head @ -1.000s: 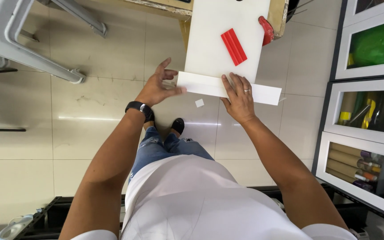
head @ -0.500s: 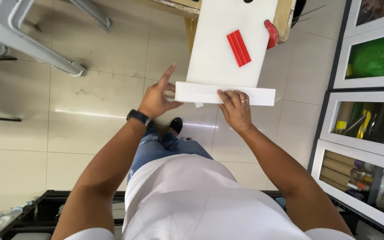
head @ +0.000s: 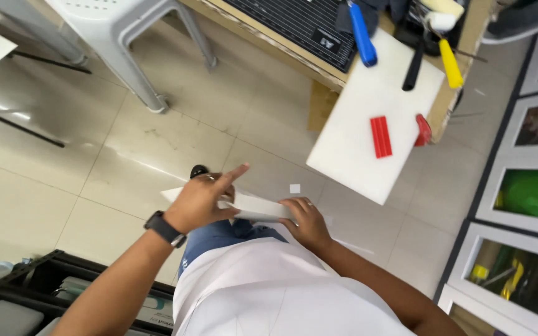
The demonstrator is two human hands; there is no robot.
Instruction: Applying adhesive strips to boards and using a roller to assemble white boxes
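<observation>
White strip of board (head: 253,207) lies flat between my hands above my lap, clear of the white panel (head: 375,118) on the bench, long axis running left to right. My left hand (head: 202,200) pinches one end with the forefinger stuck out, while my right hand (head: 305,219) curls shut on the other; I'd judge I'm mid-carry, and the next move wants it kept level.

- Small rectangular grey label (head: 326,39) with pale marking, lying on the near corner of the black gridded cutting mat (head: 294,22) atop the wooden bench.
- No packages, signs or screens clearly discernible.
</observation>
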